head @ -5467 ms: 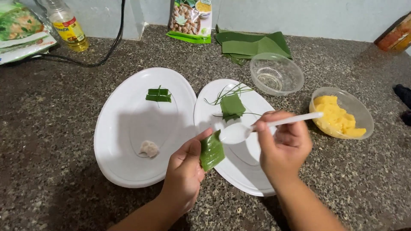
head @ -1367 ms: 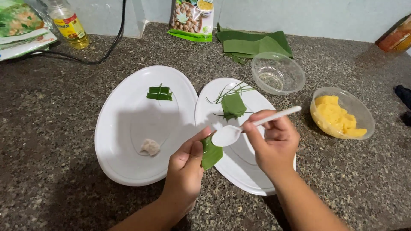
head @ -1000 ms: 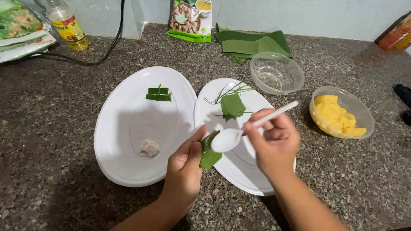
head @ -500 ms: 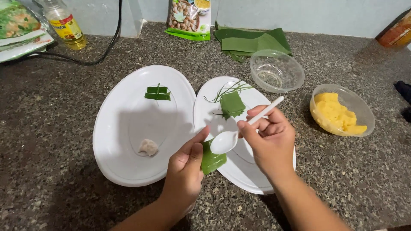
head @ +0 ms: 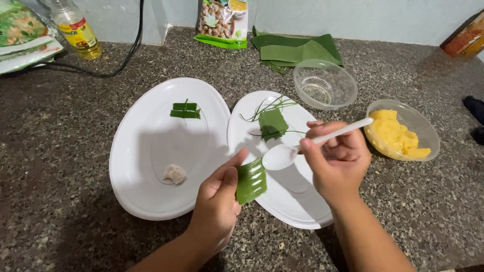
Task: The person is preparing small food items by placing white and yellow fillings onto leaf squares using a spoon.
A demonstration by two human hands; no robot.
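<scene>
Green leaf strip, white spoon, white plates — speckled grey-brown counter, yellow food in clear bowl

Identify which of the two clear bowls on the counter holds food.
The clear bowl right of the white spoon holds yellow chunks; the one nearer the folded leaves looks empty.

At the far edge of the tabletop, a flat pouch stands against the wall, green-edged, with pictured nuts and a white panel. In the far-left corner lie flat green-and-white packets; just beside them stands a clear bottle of yellow liquid wearing a yellow label. At the far-right edge shows a corner of an orange-red box.
</scene>
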